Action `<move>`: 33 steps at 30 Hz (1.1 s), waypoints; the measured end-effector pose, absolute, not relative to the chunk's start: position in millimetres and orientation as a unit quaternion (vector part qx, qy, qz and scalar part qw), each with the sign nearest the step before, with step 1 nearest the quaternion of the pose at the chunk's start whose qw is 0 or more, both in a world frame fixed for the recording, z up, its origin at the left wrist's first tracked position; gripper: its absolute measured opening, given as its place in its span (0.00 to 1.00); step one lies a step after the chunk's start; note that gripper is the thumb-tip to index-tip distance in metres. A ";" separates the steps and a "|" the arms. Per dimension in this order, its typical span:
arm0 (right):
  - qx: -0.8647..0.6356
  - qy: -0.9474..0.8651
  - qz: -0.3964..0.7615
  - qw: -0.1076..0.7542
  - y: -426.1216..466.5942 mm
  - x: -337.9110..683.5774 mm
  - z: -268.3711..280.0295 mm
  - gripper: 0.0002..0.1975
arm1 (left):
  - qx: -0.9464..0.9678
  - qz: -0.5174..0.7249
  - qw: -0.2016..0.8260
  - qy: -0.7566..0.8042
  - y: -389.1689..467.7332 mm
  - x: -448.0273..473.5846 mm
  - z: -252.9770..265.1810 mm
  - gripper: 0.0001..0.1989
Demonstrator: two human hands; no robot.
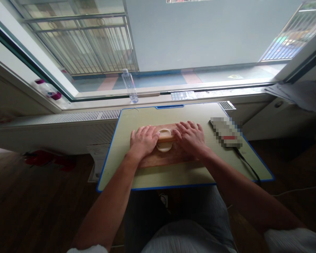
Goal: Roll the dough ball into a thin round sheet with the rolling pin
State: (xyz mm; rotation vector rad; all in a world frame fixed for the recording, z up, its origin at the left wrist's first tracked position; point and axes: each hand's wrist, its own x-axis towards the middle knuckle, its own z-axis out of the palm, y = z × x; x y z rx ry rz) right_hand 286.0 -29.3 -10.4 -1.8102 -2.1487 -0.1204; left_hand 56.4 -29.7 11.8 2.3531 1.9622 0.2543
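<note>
Now, up close, it's a blue-edged table [116, 175] with a wooden board [171, 159] on top! Left hand [144, 140] and right hand [191, 137] lie over the two ends of a rolling pin [166, 139]; whether the fingers curl around it, I can't tell. Beneath the pin's middle, a pale dough round [164, 147] sits on the board. Farther off, a clear bottle [130, 87] stands by the window.

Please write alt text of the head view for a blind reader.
A person's left hand and right hand rest on a rolling pin across pale, round dough on a wooden board. The board lies on a blue-edged table before a window, with a pixelated device at right.
</note>
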 end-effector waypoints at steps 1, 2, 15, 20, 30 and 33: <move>-0.636 -0.753 -0.040 0.164 -28.5 286.1 -10.9 0.30 | 0.766 0.083 0.034 0.637 -29.4 56.4 11.8 0.29; -0.636 -0.753 -0.039 0.164 -27.6 286.2 -11.5 0.30 | 0.766 0.084 0.033 0.636 -29.0 56.5 11.9 0.29; -0.639 -0.753 -0.030 0.154 -21.5 285.7 -8.9 0.29 | 0.761 0.058 0.046 0.645 -22.8 57.7 18.0 0.28; -0.644 -0.751 -0.019 0.144 -18.8 284.9 -7.2 0.29 | 0.758 0.048 0.053 0.649 -19.9 57.8 19.1 0.29; -0.655 -0.748 0.001 0.110 -13.9 284.5 -3.0 0.30 | 0.755 0.031 0.065 0.652 -13.9 58.0 21.3 0.29; -0.655 -0.748 -0.001 0.110 -13.1 283.9 -1.9 0.30 | 0.754 0.031 0.072 0.652 -12.9 58.0 22.7 0.29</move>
